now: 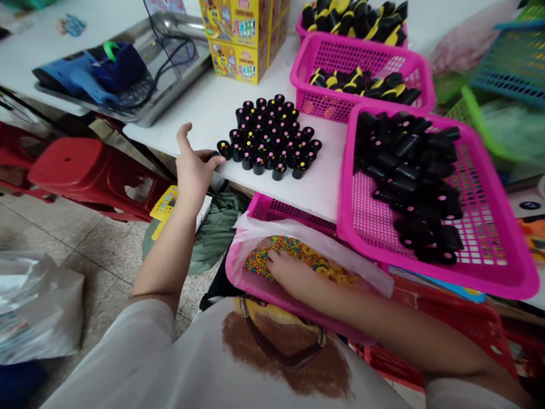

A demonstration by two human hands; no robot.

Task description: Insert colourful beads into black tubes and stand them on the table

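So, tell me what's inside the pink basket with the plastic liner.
Small multicoloured balls, mostly at left, and curved yellow pieces at right, with the right hand at the balls. Whatever lies beneath the top layer or under the hand is covered.

Right hand point(289, 270) in among coloured beads point(257, 263), left hand point(193, 170) at edge of black cups point(259, 166), pink basket point(347, 218) alongside!

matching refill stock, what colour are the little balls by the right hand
The little balls are multicoloured, with green, yellow and orange among them; best seen in head view.

Between the black cups point(272, 139) and near pink basket point(346, 187), the table point(328, 173) looks passable.
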